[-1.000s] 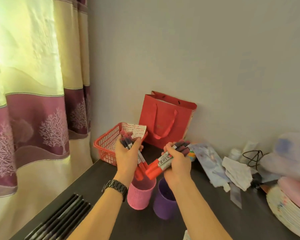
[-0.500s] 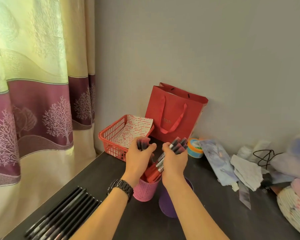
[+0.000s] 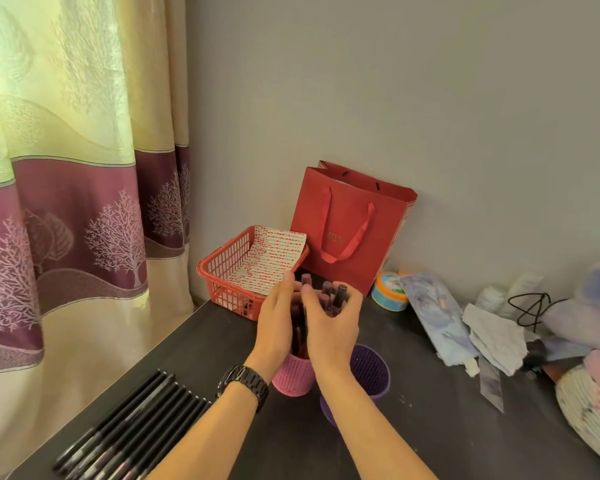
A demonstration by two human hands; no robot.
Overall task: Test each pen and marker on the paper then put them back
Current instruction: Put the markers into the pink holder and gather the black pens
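Several red markers (image 3: 300,332) stand upright in a pink perforated cup (image 3: 291,375) on the dark table (image 3: 413,427). My left hand (image 3: 274,323) is cupped against the bundle's left side. From the right, my right hand (image 3: 333,327) wraps the same markers, and their dark caps (image 3: 338,292) stick up above my fingers. Right beside it, a purple perforated cup (image 3: 371,372) stands with nothing visible inside. A row of black pens (image 3: 129,434) lies at the table's near left. A sheet of paper with red marks (image 3: 274,258) rests in a red basket (image 3: 219,268).
A red gift bag (image 3: 350,226) leans on the wall behind the basket. A round tin (image 3: 390,289), crumpled papers (image 3: 492,334), a black cord (image 3: 530,310) and a woven plate (image 3: 589,414) crowd the right side. A curtain (image 3: 66,202) hangs at the left.
Both hands came together and lowered the tilted bundles of markers into the pink cup, where they now stand upright. The view has shifted down and closer to the table.
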